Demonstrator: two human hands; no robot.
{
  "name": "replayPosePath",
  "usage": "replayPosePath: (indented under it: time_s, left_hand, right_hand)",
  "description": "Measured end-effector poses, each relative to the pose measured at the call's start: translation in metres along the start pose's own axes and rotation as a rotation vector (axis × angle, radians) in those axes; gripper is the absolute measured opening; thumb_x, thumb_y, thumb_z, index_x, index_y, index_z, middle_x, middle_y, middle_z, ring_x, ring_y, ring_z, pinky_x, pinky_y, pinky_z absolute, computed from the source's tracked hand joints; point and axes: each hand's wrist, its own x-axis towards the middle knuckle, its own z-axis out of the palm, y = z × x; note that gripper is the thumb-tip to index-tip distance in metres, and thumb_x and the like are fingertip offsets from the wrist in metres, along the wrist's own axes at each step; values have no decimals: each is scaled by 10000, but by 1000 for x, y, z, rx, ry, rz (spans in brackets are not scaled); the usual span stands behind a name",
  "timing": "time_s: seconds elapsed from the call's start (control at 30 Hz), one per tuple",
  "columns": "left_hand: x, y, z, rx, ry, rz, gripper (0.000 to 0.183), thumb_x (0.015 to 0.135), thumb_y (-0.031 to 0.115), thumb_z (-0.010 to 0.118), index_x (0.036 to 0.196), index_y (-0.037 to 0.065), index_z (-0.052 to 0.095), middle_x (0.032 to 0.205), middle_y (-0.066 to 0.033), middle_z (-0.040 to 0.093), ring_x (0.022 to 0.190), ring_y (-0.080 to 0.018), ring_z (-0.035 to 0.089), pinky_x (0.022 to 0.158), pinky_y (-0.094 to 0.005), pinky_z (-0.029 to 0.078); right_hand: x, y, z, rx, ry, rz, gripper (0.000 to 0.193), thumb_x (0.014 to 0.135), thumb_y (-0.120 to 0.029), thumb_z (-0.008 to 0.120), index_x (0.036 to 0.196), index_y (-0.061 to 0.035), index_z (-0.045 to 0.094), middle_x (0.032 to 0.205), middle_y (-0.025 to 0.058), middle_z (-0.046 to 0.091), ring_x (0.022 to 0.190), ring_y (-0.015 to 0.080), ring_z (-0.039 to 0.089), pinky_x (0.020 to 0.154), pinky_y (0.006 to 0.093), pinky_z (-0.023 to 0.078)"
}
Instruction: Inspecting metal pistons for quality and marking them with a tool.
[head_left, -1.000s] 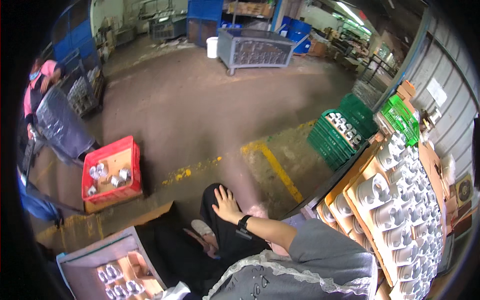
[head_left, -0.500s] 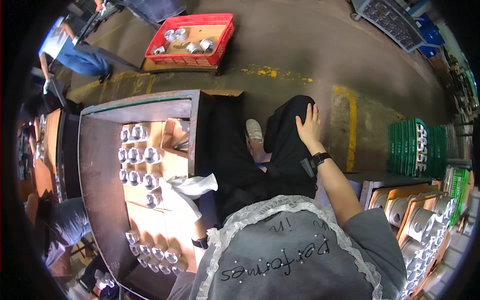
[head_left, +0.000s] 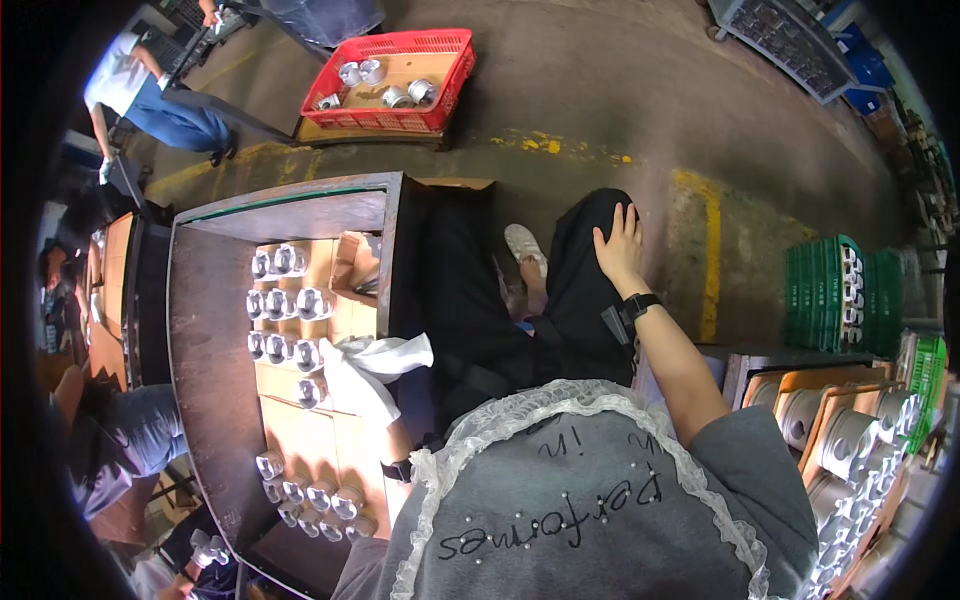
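Note:
My left hand (head_left: pixel 362 385), in a white glove, is over the cardboard (head_left: pixel 300 430) in a metal-walled bin (head_left: pixel 212 400). It is beside a silver piston (head_left: pixel 308 353), maybe touching it; bright glare hides its fingers. White cloth, perhaps a loose glove (head_left: pixel 408 353), sticks out to the right from that hand. Several more pistons (head_left: pixel 282 303) stand in rows at the far end of the bin, and another group of pistons (head_left: pixel 320 495) is at the near end. Bare and with fingers spread, my right hand (head_left: pixel 620 245) lies flat on my right knee.
A red crate (head_left: pixel 385 122) with several pistons stands ahead. Stacked green crates (head_left: pixel 815 295) and a rack of pistons between boards (head_left: pixel 845 445) are at my right. Another person (head_left: pixel 165 105) is at the far left, and a co-worker's leg (head_left: pixel 140 440) is beside the bin.
The whole view has shifted slightly, with the scene a little further right. Both my hands keep their places; the person at the far left has moved slightly.

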Motion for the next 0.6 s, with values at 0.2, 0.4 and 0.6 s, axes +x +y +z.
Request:
replayPosePath:
  time_s: [0.2, 0.4, 0.6]
  left_hand:
    - [-2, 4, 2, 5, -65, 19, 289, 1013, 285, 525, 1029, 12, 619, 875, -85, 634, 759, -155, 575, 715, -275, 498]
    - [-3, 0, 1, 84, -7, 94, 325, 1025, 292, 467, 1016, 11, 630, 878, -57, 613, 800, -158, 552, 739, -291, 479]
    - [1, -11, -2, 28, -7, 101, 322, 1001, 297, 515, 1009, -2, 634, 883, -90, 642, 807, -166, 592, 724, -297, 496]
  right_hand:
    - [2, 3, 11, 4, -42, 12, 719, 897, -391, 592, 1496, -121, 301, 1567, 162, 224, 1349, 471, 320, 1088, 566, 324]
    - [3, 4, 22, 17, -30, -4, 716, 881, -379, 606, 1485, -115, 326, 1555, 167, 250, 1334, 478, 336, 1076, 564, 338]
    - [2, 10, 25, -54, -42, 5, 689, 902, -387, 575, 1482, -105, 331, 1550, 165, 259, 1326, 472, 349, 1058, 561, 365]
